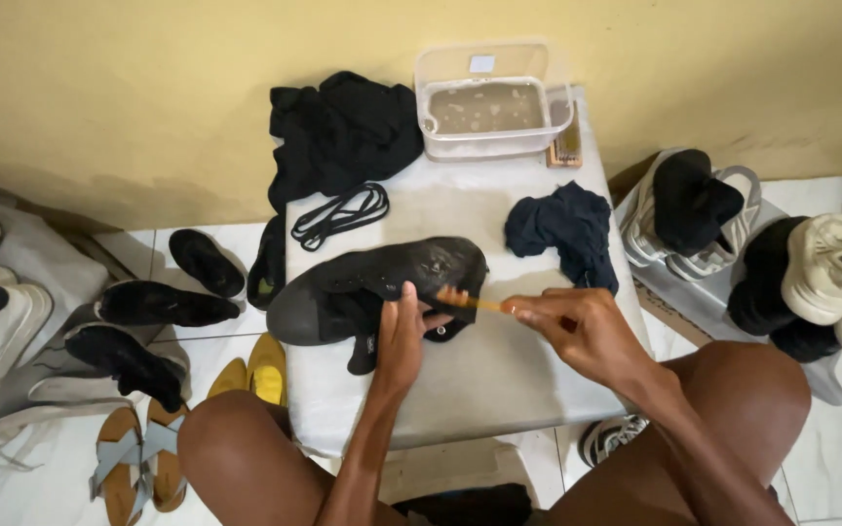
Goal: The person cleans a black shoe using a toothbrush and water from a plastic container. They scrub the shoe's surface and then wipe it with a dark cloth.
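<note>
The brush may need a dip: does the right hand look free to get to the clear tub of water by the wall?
Probably yes: the right hand faces bare tabletop up to the tub; only the blue cloth lies beside that path.
</note>
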